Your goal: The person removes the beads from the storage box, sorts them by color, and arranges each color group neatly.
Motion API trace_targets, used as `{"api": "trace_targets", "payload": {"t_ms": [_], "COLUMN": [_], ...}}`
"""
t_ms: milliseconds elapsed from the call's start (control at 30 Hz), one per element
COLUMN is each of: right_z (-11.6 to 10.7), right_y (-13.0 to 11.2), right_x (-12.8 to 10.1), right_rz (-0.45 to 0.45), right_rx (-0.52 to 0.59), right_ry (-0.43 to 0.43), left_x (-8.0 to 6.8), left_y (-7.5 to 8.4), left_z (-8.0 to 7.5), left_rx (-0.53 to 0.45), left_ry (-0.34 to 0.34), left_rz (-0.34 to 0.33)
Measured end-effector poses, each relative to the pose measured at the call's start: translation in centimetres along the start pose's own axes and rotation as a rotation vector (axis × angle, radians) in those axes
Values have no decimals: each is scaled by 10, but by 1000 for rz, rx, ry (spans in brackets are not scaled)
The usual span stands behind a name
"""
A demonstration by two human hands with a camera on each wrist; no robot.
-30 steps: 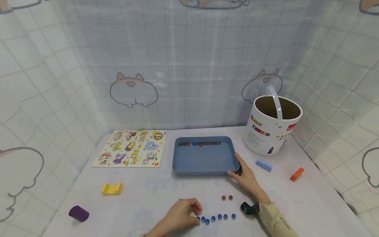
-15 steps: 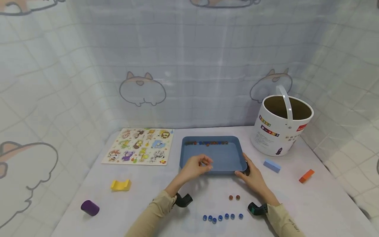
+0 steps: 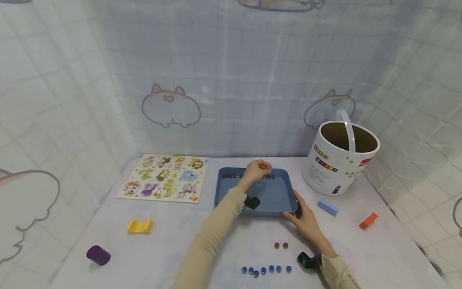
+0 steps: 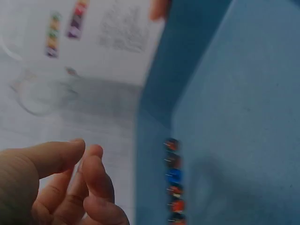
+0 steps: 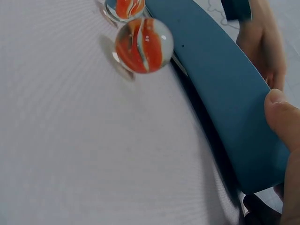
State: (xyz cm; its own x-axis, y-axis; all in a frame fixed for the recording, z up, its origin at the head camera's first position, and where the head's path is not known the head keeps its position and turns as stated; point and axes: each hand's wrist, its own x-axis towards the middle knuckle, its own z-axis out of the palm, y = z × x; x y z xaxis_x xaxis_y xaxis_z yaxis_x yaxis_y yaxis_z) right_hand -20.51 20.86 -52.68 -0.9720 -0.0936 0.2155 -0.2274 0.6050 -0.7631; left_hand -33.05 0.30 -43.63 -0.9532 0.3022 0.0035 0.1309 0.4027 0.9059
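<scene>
Now the left hand (image 3: 257, 169) hovers over the far end of the blue tray (image 3: 220, 192), above the row of marbles (image 3: 231, 176) along its back wall; fingers loosely curled, and nothing shows between them — whether a marble is pinched I cannot tell. Right hand (image 3: 304, 218) rests on the tray's near right corner, grip curled round the rim. Judgement: any release should be low and close to the row, with the right hand bracing the tray. Blue marbles (image 3: 266, 270) and two orange marbles (image 3: 281, 245) lie on the desk (image 3: 108, 224) near the person. Left wrist view shows the row tight against the wall — too small from the head. Right wrist view shows the orange marbles' swirl and the thumb on the rim.
</scene>
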Motion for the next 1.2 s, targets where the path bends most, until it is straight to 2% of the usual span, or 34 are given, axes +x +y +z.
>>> {"api": "trace_targets", "payload": {"t_ms": [67,200,367,500,767,900,1067,1200], "right_z": [0,1,3,6,7,5,4,0], "right_y": [-1,-3,-2,-4,-6,-6,-3,0], "right_x": [0,0,0,-1,-1,0,0,1], "right_rz": [0,3,0,-3,-5,4,11,12], "right_rx": [6,24,21,22,26,17,1,-6], "right_ry": [-4,-9,-6,-9,-9,-9,-13,0], "left_x": [8,15,19,23,31,32,33,36], "left_y": [-5,-13,-13,-12,-9,-10,-15,-16], "left_z": [6,14,19,24,33,37,39,39], "left_rx": [35,130,130,173,345,419,397,360], "left_ry": [11,5,-7,-10,71,73,31,30], "left_rz": [-18,-53,-70,-73,-117,-116,-139,-128]}}
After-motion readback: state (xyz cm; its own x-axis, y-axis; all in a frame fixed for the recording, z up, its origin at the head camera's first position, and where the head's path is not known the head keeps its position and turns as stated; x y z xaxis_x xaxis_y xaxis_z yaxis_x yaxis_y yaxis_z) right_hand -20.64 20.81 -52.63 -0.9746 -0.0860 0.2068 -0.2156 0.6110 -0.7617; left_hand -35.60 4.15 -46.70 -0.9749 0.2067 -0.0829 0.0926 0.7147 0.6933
